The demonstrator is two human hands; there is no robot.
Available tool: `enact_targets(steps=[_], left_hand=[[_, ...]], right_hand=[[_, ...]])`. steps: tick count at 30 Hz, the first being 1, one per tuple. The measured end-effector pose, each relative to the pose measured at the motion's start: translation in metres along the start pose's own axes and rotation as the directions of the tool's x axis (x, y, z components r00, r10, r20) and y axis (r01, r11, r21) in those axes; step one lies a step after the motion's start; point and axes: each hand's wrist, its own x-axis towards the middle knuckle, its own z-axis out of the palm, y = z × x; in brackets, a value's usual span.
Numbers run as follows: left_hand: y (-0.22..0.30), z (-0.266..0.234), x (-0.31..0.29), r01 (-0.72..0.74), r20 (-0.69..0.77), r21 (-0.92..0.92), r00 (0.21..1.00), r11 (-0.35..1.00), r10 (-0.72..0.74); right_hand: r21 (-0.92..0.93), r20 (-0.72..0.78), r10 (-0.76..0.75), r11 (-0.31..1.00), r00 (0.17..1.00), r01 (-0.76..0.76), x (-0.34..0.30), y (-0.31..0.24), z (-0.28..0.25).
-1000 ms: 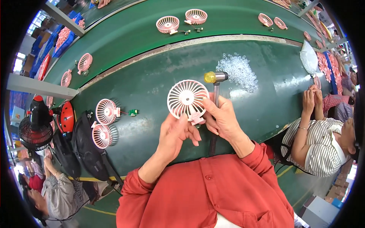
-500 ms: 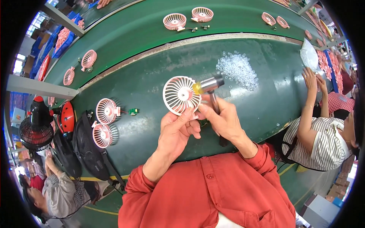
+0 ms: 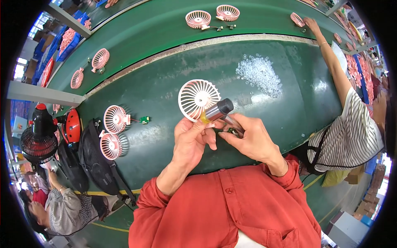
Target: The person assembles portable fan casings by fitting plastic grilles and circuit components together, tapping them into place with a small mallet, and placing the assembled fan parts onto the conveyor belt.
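Pinched by its lower edge, a pale pink round fan grille (image 3: 198, 96) is in my left hand (image 3: 189, 140), its slatted face turned up. My right hand (image 3: 257, 138) grips a small hammer (image 3: 218, 110) with a metal head, a black end and a yellow end. That yellow end is at the grille's lower rim, close to my left thumb; whether it touches cannot be made out. A small green circuit board (image 3: 233, 131) shows by my right fingers, partly hidden. Two more pink grilles (image 3: 115, 119) lie on the table to the left, one wired to a green board (image 3: 144, 120).
A heap of small clear rings (image 3: 259, 75) lies beyond my right hand. Several pink grilles (image 3: 197, 20) ride the green conveyor belt (image 3: 149, 29). A black-and-red fan (image 3: 39, 138) and a black bag (image 3: 97, 159) stand left. A co-worker's arm (image 3: 336, 68) reaches over the belt at right.
The hammer head has swung down and left to the grille's lower rim. Grilles on the belt have shifted right. The co-worker at right has stretched an arm to a grille on the belt.
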Motion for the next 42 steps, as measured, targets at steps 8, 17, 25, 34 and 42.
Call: enact_targets(steps=[8,17,25,34,42], left_hand=[[-0.005,0.001,0.001,-0.087,0.006,0.197,0.996,0.977,0.087],[-0.005,0.005,-0.001,-0.089,0.022,0.339,0.996,0.937,0.087],[-0.002,-0.002,0.0,-0.1,0.035,0.288,0.995,0.953,0.094],[-0.006,0.004,0.003,0.239,-0.031,0.061,0.971,0.969,-0.237],[0.002,-0.006,-0.008,0.231,0.05,0.014,0.971,0.973,-0.232]], right_hand=[[-0.167,-0.14,-0.094,0.984,0.986,0.07,-0.002,-0.009,0.003],[-0.161,-0.166,-0.101,0.984,0.981,0.074,0.001,0.002,0.001],[-0.069,-0.104,0.039,0.997,0.994,-0.047,-0.003,-0.008,-0.009],[-0.488,-0.092,-0.416,0.811,0.905,0.323,-0.007,-0.005,0.019],[-0.357,-0.199,-0.53,0.822,0.824,0.443,0.015,0.022,0.02]])
